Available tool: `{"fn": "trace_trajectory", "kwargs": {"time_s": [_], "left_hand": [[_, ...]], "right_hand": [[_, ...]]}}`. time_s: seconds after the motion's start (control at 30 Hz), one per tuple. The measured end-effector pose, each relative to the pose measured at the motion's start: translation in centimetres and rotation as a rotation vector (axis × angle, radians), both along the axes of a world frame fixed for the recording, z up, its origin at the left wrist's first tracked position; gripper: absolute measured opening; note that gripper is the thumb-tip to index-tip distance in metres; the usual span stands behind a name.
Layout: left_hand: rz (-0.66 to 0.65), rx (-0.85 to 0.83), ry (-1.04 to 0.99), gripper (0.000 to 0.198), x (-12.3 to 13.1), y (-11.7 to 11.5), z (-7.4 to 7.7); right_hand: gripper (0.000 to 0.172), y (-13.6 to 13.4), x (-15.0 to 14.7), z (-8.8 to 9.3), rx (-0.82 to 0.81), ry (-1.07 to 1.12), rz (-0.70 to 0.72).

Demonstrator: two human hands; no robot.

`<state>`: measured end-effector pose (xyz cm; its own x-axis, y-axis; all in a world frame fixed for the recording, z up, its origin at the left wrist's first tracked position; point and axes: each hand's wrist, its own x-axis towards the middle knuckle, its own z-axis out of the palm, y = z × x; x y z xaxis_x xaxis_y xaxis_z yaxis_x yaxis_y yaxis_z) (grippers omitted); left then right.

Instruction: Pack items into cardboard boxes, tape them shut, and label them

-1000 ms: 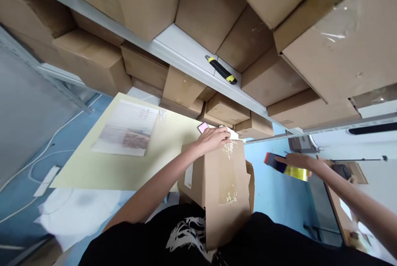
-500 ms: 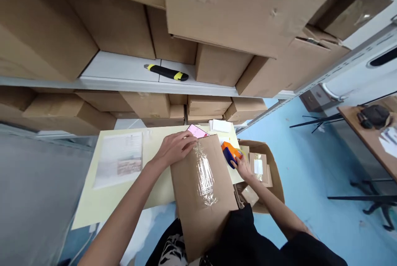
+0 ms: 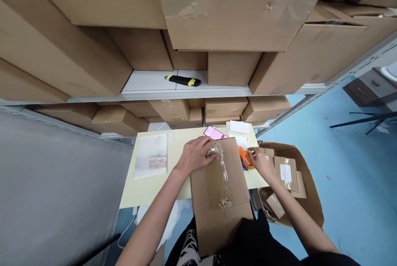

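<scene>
A brown cardboard box (image 3: 214,200) stands tilted on the table's near edge, its end against my black shirt. Crumpled clear packing tape (image 3: 222,171) runs along its top. My left hand (image 3: 195,155) grips the far end of the box beside that tape. To the right of the box lies an orange-and-blue tape dispenser (image 3: 245,157), partly hidden by my right hand (image 3: 259,162). Those fingers are curled over its end.
The pale yellow table (image 3: 149,193) holds a pink phone (image 3: 214,133), white cards (image 3: 238,127) and a plastic-covered sheet (image 3: 151,155). An open carton (image 3: 310,200) of small parcels sits to the right. Stacked cartons and a utility knife (image 3: 182,80) fill the shelves above.
My right hand has brought the tape dispenser down from the air to the table beside the box. My view has swung from tilted to nearly level.
</scene>
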<state>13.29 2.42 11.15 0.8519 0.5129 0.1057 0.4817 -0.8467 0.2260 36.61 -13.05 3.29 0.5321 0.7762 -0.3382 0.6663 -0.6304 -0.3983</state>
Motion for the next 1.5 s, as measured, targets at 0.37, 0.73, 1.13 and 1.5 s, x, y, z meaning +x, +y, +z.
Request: {"fn": "trace_trajectory", "kwargs": {"time_s": [0.37, 0.73, 1.13, 1.5], "left_hand": [[-0.035, 0.037, -0.037, 0.042, -0.3, -0.5, 0.2], [0.022, 0.009, -0.164, 0.043, -0.5, -0.4, -1.1], [0.086, 0.305, -0.293, 0.033, -1.0, -2.0, -1.7], [-0.196, 0.424, -0.399, 0.018, -2.7, -1.6, -1.5]], "right_hand": [[0.039, 7.3, -6.0, 8.6, 0.311, 0.391, 0.204], [0.04, 6.3, -10.0, 8.3, 0.573, 1.186, -0.227], [0.03, 5.2, -12.4, 7.8, 0.707, 1.236, -0.412], [0.034, 3.0, -13.1, 7.1, 0.626, 0.714, -0.158]]}}
